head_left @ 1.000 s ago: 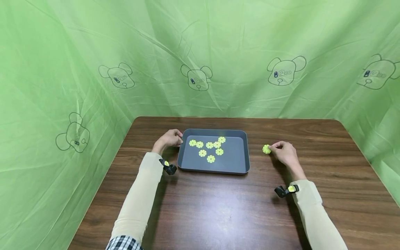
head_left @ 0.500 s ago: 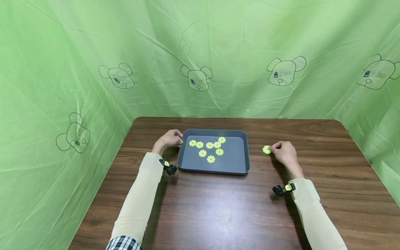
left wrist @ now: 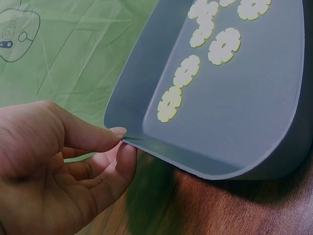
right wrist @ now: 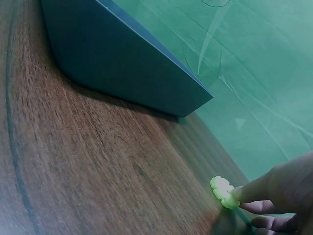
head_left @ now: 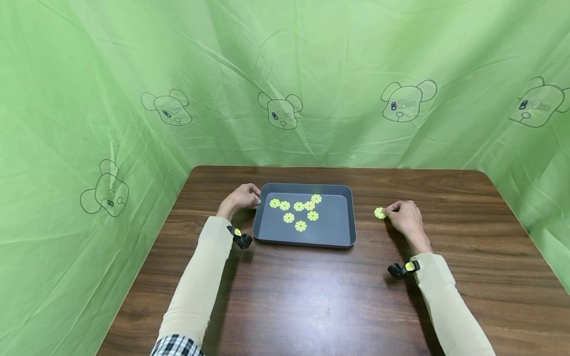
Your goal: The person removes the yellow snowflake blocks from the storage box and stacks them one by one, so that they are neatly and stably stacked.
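Note:
A dark grey rectangular tray (head_left: 335, 225) rests on the table, with several yellow-green snowflake discs (head_left: 300, 226) scattered flat inside it. At the tray's left end, my left hand (head_left: 242, 197) pinches the rim between thumb and fingers. The left wrist view shows the thumb (left wrist: 95, 134) on the inner side of that wall. To the right of the tray, one yellow-green snowflake disc (head_left: 379, 212) is pinched by its edge in my right hand (head_left: 406, 217). In the right wrist view this disc (right wrist: 222, 191) appears close to the tabletop; the thumb covers part of it.
The brown wood-grain table (head_left: 285, 296) reaches back to a green curtain (head_left: 338, 133) printed with bear outlines. The curtain also closes in the left and right sides. The tray's raised wall (right wrist: 122, 63) stands between the two hands.
The right wrist and forearm have shifted slightly to the left, with the disc staying nearly in place. My left hand and the tray have not visibly moved.

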Demonstrator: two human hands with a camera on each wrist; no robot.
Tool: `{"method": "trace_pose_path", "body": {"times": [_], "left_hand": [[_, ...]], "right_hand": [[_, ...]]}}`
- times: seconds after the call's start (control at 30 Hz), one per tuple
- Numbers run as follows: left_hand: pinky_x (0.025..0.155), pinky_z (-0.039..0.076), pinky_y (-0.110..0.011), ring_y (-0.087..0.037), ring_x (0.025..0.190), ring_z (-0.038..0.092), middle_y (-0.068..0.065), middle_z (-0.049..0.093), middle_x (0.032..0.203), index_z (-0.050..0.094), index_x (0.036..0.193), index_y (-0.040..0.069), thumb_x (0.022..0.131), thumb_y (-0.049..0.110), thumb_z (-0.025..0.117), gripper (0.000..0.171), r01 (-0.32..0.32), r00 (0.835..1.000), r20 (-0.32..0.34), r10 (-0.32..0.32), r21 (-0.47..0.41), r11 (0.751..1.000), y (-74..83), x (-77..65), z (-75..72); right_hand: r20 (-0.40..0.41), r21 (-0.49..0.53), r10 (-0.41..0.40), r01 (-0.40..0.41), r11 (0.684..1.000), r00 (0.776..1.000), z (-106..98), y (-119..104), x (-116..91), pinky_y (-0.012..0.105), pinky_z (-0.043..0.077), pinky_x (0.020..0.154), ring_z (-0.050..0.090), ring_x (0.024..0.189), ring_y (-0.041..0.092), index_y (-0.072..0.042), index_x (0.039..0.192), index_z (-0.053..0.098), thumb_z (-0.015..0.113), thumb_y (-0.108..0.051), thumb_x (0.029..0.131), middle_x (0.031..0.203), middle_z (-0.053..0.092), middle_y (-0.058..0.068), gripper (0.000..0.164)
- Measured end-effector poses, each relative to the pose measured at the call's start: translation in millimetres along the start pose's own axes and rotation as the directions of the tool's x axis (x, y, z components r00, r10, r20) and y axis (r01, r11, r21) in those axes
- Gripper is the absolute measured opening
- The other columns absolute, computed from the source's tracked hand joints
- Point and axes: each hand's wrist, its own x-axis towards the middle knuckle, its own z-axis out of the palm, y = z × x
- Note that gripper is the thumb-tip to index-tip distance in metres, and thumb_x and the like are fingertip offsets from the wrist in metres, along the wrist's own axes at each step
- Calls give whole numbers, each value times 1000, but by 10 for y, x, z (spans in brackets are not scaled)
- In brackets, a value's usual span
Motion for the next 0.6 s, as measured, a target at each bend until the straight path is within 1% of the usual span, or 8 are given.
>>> {"method": "trace_pose_path", "body": {"times": [0.33,0.6], "left_hand": [[89,54,-38,-20,89,55,-12,49,101,46,122,-9,88,-4,52,34,-9,1000,-1,9,11,1000,-12,-7,11],[92,53,-41,-22,92,56,-12,49,101,45,121,-10,89,-5,51,33,-10,1000,1,10,5,1000,-3,-19,14]], "right_hand": [[-19,-14,-11,11,1000,1000,8,1,-14,55,44,82,54,100,47,-3,91,70,62,-27,88,103,65,24,25],[-40,22,-29,30,999,999,-22,-38,-66,55,43,86,54,101,45,0,93,67,58,-25,91,104,64,25,26]]}}
